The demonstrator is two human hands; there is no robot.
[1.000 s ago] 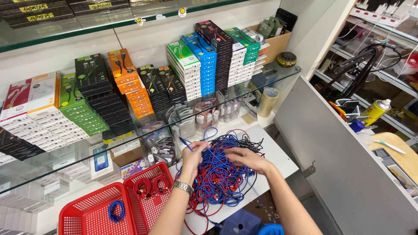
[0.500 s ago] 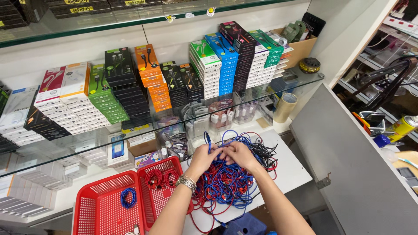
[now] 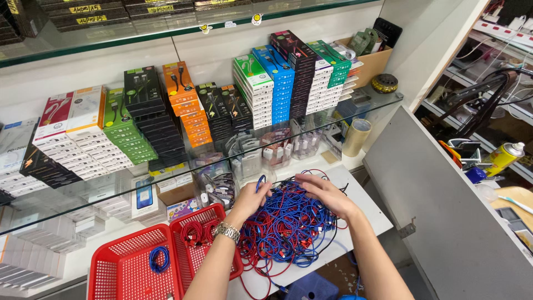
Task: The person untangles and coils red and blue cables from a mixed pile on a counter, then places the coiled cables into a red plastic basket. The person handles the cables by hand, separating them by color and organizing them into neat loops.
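Both hands were buried in the same heap. Her or his left hand [image 3: 251, 198], with a metal wristwatch [image 3: 227, 231] on the wrist, had its fingers pinched round a blue cable loop [image 3: 260, 183] that stood up out of the tangled pile of blue and red cables [image 3: 288, 228]. The right hand [image 3: 325, 193] lay palm down on top of the pile, fingers spread and bent into the strands; whether it actually gripped one I could not tell.

The pile sat on the white bench [image 3: 363, 208], spilling toward its front edge, with a few red strands hanging over. Just to the left of it stood two red plastic baskets side by side: the nearer basket [image 3: 221, 218] touched the pile and held coiled red cables [image 3: 194, 233], while the farther basket [image 3: 119, 266] held a single coiled blue cable [image 3: 159, 259].

Above the bench ran a glass shelf [image 3: 383, 99] carrying stacks of boxed goods [image 3: 277, 78] in green, blue, black, orange and white. A roll of tan tape [image 3: 356, 137] stood under the shelf's right end, well apart from the hands. Off to the right a grey panel [image 3: 444, 211] leaned, and beyond it a yellow spray can [image 3: 504, 156].
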